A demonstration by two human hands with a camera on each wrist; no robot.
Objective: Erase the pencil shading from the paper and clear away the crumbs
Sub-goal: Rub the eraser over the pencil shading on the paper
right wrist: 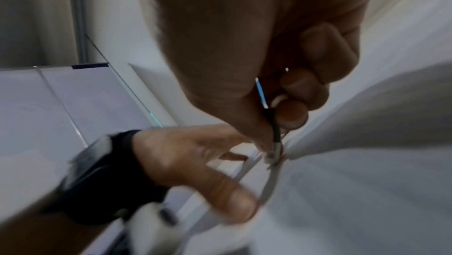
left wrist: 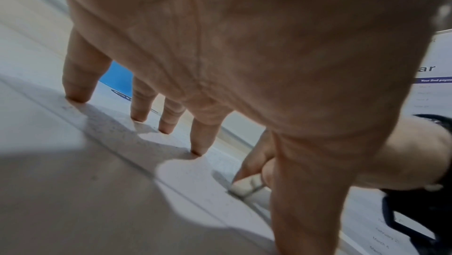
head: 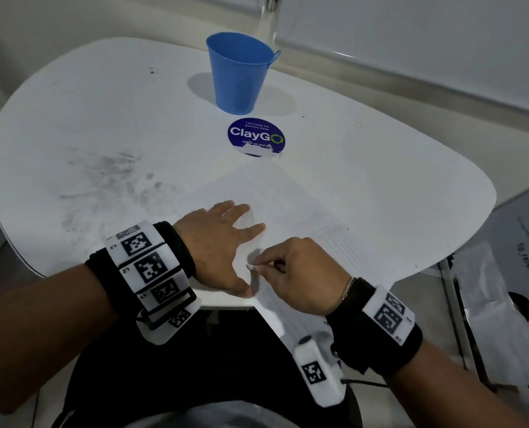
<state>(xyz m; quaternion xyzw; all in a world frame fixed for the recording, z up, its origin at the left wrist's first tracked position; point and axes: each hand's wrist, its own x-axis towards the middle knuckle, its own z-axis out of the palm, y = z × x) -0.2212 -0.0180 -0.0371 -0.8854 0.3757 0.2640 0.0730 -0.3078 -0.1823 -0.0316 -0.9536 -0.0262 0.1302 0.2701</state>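
The white table (head: 102,118) carries the paper (head: 303,205), partly over the near edge. The left hand (head: 216,242) lies flat with spread fingers to hold the sheet steady. The right hand (head: 297,270) pinches a small eraser (left wrist: 247,185), probably rubbing beside the left thumb.

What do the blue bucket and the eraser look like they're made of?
The blue bucket looks like thin painted sheet metal: smooth satin sides, a fine rolled rim and a small ear for a handle, though plastic is possible. The eraser, pinched in the right hand, looks like matte off-white rubber or vinyl, with rounded, worn edges.
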